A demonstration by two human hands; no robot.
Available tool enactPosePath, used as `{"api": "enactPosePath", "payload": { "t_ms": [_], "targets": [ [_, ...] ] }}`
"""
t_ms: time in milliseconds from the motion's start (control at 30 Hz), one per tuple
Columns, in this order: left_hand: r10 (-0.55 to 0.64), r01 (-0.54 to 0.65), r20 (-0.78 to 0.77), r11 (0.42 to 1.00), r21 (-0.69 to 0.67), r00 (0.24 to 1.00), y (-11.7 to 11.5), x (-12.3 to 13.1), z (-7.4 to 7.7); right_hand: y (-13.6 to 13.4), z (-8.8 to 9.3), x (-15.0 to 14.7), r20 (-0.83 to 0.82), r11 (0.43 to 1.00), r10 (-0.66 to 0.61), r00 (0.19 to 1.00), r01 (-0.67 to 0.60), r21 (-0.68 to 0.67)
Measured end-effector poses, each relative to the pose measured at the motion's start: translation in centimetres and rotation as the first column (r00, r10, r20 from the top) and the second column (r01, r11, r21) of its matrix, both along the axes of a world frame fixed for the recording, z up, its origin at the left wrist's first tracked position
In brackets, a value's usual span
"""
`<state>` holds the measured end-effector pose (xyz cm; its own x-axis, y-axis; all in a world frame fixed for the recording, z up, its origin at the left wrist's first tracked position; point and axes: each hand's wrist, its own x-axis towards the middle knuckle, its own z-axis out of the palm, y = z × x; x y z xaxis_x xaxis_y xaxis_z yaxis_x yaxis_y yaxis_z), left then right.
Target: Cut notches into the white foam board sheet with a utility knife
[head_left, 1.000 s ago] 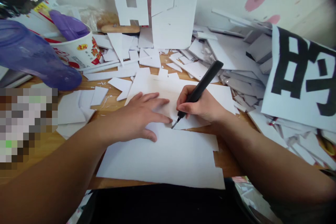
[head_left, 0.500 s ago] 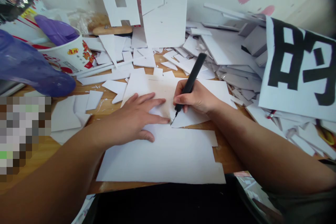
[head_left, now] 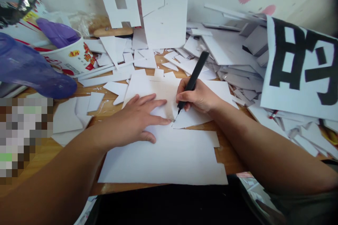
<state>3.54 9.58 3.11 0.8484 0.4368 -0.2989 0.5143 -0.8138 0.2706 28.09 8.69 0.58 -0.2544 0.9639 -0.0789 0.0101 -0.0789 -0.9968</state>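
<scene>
My right hand point(head_left: 195, 95) grips a slim black craft knife point(head_left: 196, 70) like a pen, its handle leaning up and to the right. The thin metal tip points down at the white board point(head_left: 158, 161), close to a cut edge; whether it touches is too fine to tell. On the same board my left hand point(head_left: 142, 117) lies flat, fingers spread, holding nothing, with its index fingertip just left of the knife tip. A second white sheet point(head_left: 213, 91) extends beneath and beyond my right hand.
White board offcuts point(head_left: 145, 58) litter the wooden table's back and right side. Cut panels point(head_left: 166, 24) stand against the wall. A paper tub point(head_left: 68, 54) and a blue-purple bottle point(head_left: 39, 70) are left; a sheet with a black printed character point(head_left: 287, 95) is right.
My right hand and the knife have shifted slightly up and to the right, drawing the tip a little away from its former spot. My left hand stays in place.
</scene>
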Motion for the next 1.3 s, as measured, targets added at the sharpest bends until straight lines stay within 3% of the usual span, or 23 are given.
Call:
{"api": "enactPosePath", "payload": {
  "t_ms": [767,1000,1300],
  "targets": [
    [0.021,-0.022,-0.010,0.999,-0.033,1.000,-0.2,-0.1,0.3,-0.6,-0.3,-0.5,-0.057,0.997,-0.081,0.995,0.081,-0.001],
    [0.018,-0.018,-0.005,1.000,-0.020,1.000,-0.1,0.0,0.4,-1.3,-0.2,-0.1,-0.260,0.987,-0.160,0.952,0.160,-0.019],
    [0.017,-0.017,0.004,1.000,-0.020,1.000,-0.1,0.0,0.3,-3.5,0.3,-0.9,-0.132,0.968,-0.235,0.963,0.245,0.062]
  ]
}}
